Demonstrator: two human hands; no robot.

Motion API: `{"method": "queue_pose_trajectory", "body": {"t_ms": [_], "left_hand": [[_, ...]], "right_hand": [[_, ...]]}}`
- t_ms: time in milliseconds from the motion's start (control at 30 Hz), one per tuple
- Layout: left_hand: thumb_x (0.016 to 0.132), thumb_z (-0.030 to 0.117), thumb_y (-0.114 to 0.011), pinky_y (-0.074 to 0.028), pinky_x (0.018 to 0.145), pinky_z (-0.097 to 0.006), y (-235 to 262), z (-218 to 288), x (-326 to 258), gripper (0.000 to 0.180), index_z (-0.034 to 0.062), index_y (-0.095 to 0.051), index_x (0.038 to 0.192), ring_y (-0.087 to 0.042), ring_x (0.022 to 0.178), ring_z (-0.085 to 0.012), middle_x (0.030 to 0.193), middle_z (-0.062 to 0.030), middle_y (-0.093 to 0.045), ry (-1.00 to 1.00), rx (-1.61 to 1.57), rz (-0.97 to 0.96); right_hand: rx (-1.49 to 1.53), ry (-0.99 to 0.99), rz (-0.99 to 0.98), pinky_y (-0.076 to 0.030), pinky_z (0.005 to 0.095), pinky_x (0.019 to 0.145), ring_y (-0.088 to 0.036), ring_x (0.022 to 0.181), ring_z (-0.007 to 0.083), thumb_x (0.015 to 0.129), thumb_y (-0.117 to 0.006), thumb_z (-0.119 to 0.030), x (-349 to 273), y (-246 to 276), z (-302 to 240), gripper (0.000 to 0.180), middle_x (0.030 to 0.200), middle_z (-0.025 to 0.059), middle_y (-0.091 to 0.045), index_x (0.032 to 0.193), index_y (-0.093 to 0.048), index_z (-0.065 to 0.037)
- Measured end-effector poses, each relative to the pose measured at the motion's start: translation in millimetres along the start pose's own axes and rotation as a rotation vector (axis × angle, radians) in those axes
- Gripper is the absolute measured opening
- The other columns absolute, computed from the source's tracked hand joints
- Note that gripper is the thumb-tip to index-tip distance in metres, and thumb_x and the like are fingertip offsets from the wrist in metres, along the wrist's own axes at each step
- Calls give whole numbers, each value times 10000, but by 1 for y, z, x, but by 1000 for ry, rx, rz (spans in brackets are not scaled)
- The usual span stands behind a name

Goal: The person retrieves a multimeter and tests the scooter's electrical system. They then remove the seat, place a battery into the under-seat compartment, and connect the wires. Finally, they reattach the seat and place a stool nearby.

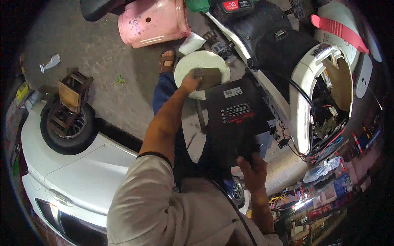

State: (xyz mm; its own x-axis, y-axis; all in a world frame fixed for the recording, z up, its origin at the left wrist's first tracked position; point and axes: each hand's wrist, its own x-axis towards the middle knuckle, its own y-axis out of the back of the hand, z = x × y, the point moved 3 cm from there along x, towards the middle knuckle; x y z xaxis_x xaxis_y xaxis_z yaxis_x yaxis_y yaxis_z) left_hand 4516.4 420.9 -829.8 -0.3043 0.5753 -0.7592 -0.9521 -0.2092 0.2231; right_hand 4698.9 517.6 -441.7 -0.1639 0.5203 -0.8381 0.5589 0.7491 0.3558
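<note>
A large black battery case [232, 110] with pale and red labels lies tilted in front of me, beside a white and black scooter [273, 45]. My right hand [254, 170] is at the near edge of that case, thumb along the edge and fingers curled into shadow. Farther off, my left hand [192, 81] is closed on the left end of a grey-brown block [210, 78]. Under the block is a round cream stool top [184, 63]. A dark strap handle [201, 117] shows at the case's left side.
The scooter's open rear body [332, 98] shows loose wires. A pink tub [154, 24] lies on its side at the far left. Left of me stands a white car [86, 172], with a small wooden stool [72, 96] near its wheel. Clutter and tools [328, 168] fill the right.
</note>
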Motion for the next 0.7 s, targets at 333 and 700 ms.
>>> {"method": "queue_pose_trajectory", "body": {"t_ms": [333, 700], "left_hand": [[951, 445, -388, -469, 752, -358, -46, -23, 8, 493, 56, -496, 1235, -568, 892, -220, 1081, -115, -595, 444, -897, -251], [927, 592, -281, -375, 976, -473, -33, 37, -12, 690, 50, -405, 1335, -489, 1133, -329, 1303, -175, -484, 711, -1073, -224]], "right_hand": [[53, -8, 71, -347, 235, 510, -434, 594, 50, 835, -635, -177, 41, -17, -4, 148, 652, -15, -526, 838, -601, -33], [-149, 308, 100, -449, 377, 632, -565, 688, 274, 827, -656, -241, 83, -36, 12, 244, 761, 136, -607, 877, -602, -8]]}}
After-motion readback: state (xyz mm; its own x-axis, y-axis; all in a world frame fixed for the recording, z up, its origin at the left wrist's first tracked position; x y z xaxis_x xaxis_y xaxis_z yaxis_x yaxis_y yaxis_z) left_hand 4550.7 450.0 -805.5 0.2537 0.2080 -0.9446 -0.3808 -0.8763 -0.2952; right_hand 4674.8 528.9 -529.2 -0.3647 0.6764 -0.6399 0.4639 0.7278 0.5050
